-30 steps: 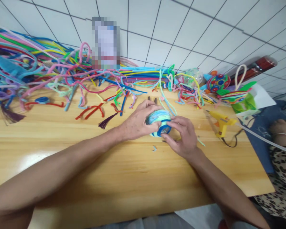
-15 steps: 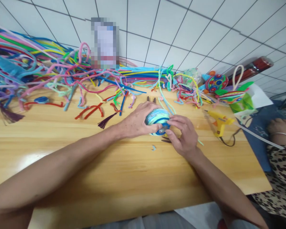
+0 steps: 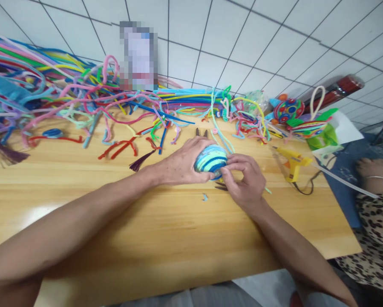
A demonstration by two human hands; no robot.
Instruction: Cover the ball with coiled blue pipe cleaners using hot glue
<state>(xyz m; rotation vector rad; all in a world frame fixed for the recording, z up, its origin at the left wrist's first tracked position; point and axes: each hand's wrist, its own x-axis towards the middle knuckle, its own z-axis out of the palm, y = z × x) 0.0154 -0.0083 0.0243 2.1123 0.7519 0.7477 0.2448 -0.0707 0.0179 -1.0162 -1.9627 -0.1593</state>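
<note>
My left hand [image 3: 186,162] is wrapped round a ball [image 3: 210,157] covered in coils of light blue, pale green and dark blue pipe cleaner, its thumb along the lower side. A small part near the ball's bottom looks clear and uncovered. From the right, my right hand [image 3: 245,175] pinches the dark blue pipe cleaner [image 3: 222,164] against the ball; the strand's end is hidden by the fingertips. Under the ball lies a pair of pliers or cutters, of which dark tips [image 3: 221,186] show. Dark prongs [image 3: 201,132] of another tool stick out beyond my left hand.
Heaped pipe cleaners [image 3: 92,91] line the wall side of the wooden table [image 3: 153,238]. A yellow glue gun [image 3: 292,163] with its cord lies at right, near finished colourful ornaments [image 3: 289,111]. A dark tassel [image 3: 142,161] lies left of my hands. Another person's arm [image 3: 375,177] is at far right.
My right thumb and index finger have come together at the dark blue strand. The ball has turned slightly in my left hand, showing less of its clear part.
</note>
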